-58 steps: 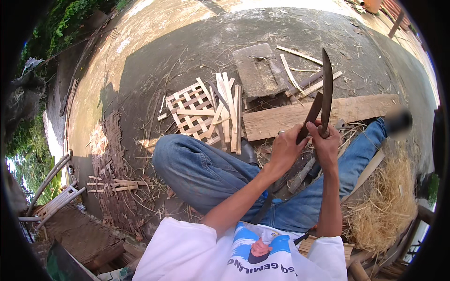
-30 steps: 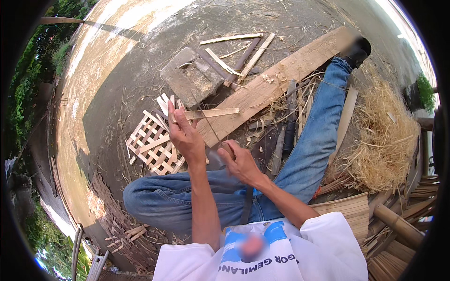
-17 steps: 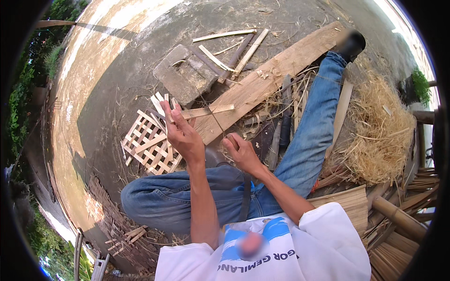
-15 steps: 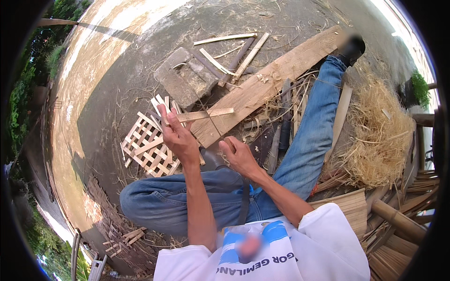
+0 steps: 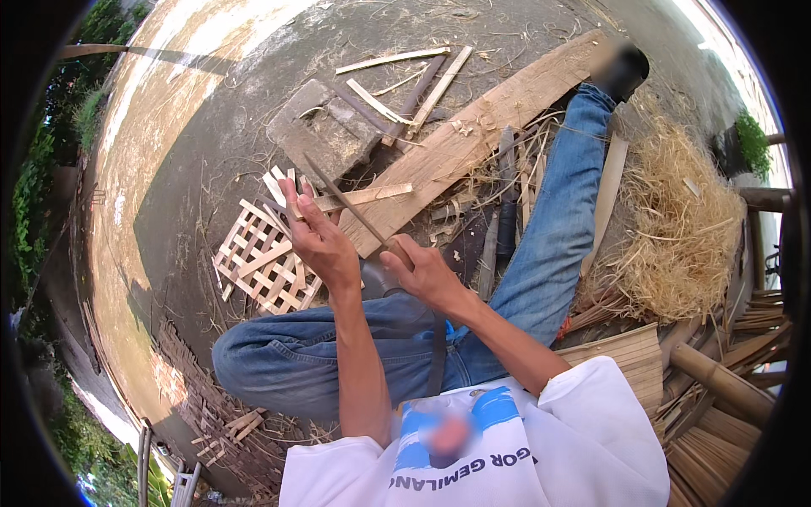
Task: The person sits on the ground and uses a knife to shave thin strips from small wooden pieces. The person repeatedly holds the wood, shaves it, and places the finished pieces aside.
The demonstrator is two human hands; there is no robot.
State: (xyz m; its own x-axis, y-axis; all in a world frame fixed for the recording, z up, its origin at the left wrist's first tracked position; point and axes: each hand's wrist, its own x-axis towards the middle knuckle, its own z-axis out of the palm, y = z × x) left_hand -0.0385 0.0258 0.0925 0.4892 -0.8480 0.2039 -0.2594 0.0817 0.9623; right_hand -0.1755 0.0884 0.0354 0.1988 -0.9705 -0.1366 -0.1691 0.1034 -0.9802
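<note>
My left hand (image 5: 323,247) is closed on a pale bamboo strip (image 5: 380,193), whose free end points right. My right hand (image 5: 429,275) grips the handle of a knife with a long, thin, dark blade (image 5: 363,220). The blade slants up to the left and crosses the strip close to my left fingers; I cannot tell whether it touches. Beside and below my left hand, on the ground, lies an open woven lattice of bamboo strips (image 5: 256,253), partly hidden by the hand.
A long wooden plank (image 5: 473,152) runs away to the right beside my outstretched leg. A stone block (image 5: 317,127) sits beyond my hands, with several loose strips (image 5: 443,89) behind it. Shavings are heaped (image 5: 676,245) at right. Dark-handled tools (image 5: 507,237) lie by my leg.
My right hand has moved left with the knife, and the blade now leans further left across the strip. My left hand has stayed nearly in place.
</note>
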